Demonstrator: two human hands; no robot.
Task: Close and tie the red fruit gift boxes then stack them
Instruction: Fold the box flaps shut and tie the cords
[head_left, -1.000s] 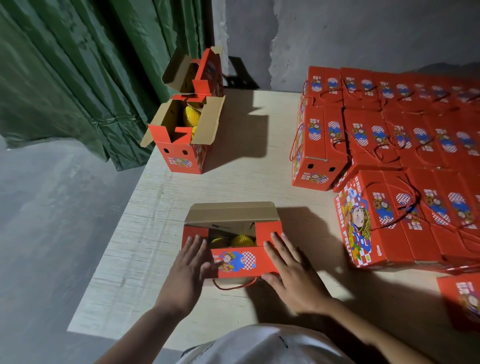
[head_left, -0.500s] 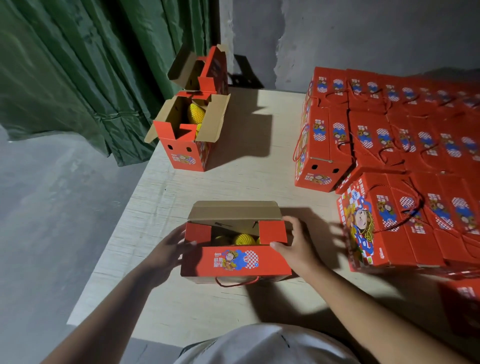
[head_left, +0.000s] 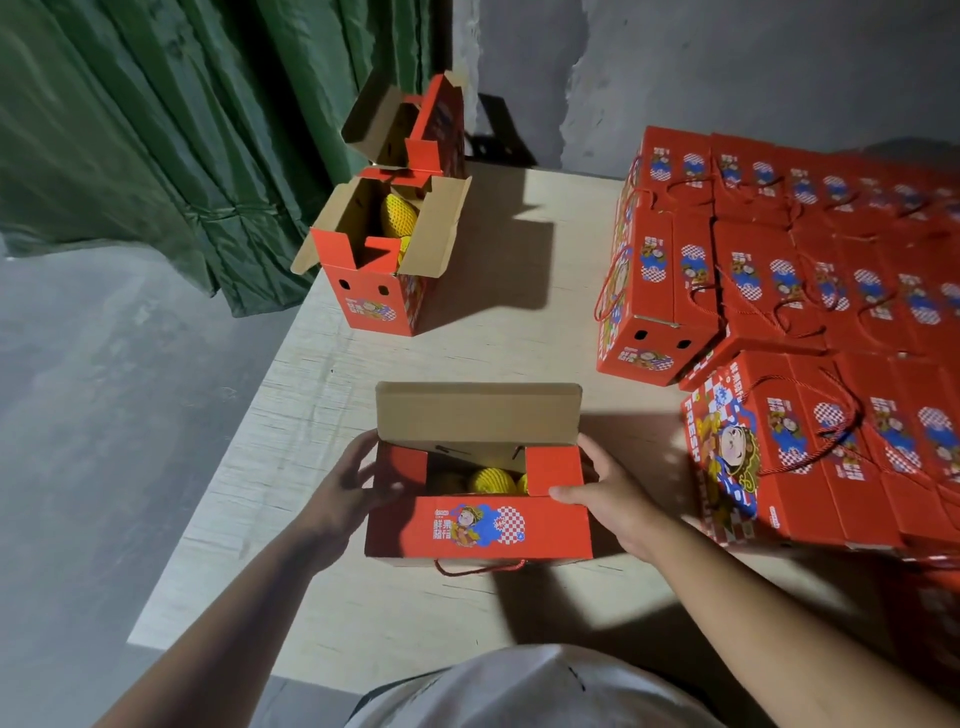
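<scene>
Risk first: the rear flap (head_left: 477, 413) of the near box (head_left: 478, 527) stands up and both end flaps (head_left: 553, 470) are only partly folded in, so if I fold the long flaps before the end ones sit flat, the lid will bulge over the netted yellow fruit (head_left: 491, 480) and the tie won't hold. The red cord handle (head_left: 478, 566) hangs under the front edge and could get trapped beneath the box. Left hand (head_left: 345, 491) grip is clamped on the left end, thumb on the left end flap; right hand (head_left: 605, 491) grip wraps the right end, thumb on the front flap edge. Box sits between both hands, near the front of the desk (head_left: 322, 395). Two more open boxes (head_left: 382, 260) wait at the back left; closed stack (head_left: 779, 291) on the right.
</scene>
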